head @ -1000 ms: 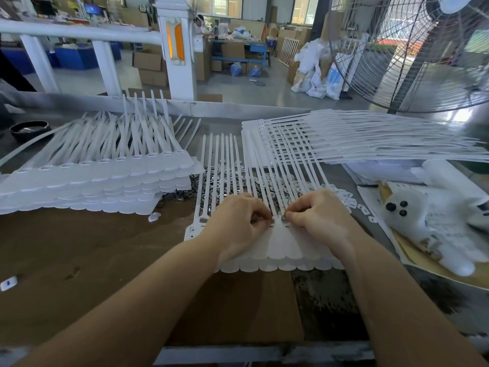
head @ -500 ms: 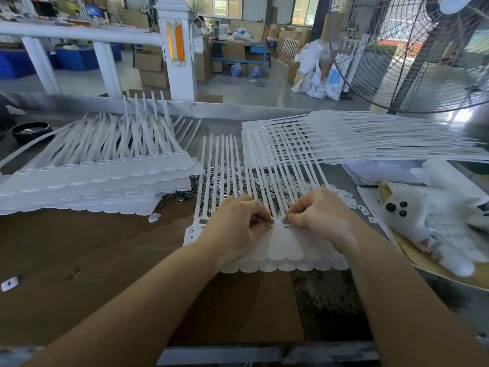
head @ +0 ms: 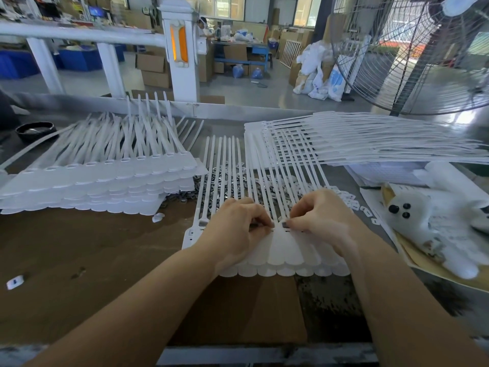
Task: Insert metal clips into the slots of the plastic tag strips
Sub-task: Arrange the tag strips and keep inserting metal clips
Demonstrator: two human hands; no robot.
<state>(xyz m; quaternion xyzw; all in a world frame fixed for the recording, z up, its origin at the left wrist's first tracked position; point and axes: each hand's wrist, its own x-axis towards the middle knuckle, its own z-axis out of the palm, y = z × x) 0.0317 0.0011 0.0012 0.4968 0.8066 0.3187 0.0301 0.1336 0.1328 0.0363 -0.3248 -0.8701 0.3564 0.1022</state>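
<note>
A small stack of white plastic tag strips (head: 280, 250) lies in front of me, its thin tails pointing away. My left hand (head: 235, 229) rests on the strip's left half with curled fingers pinching at a slot. My right hand (head: 320, 218) pinches a small dark metal clip (head: 284, 223) at the slot row near the middle. A pile of loose metal clips (head: 225, 181) lies under the tails just beyond my hands. One slot at the strip's left end (head: 203, 223) holds a dark clip.
A tall stack of tag strips (head: 100, 181) lies at the left, another fanned stack (head: 370, 141) at the back right. A white plush toy (head: 428, 223) on papers sits at the right. Small white pieces (head: 352, 202) are scattered near it. A large fan (head: 412, 54) stands behind.
Both hands stay at the slot row. My right hand's fingertips have shifted slightly, and the gap between the two hands is a little wider now.
</note>
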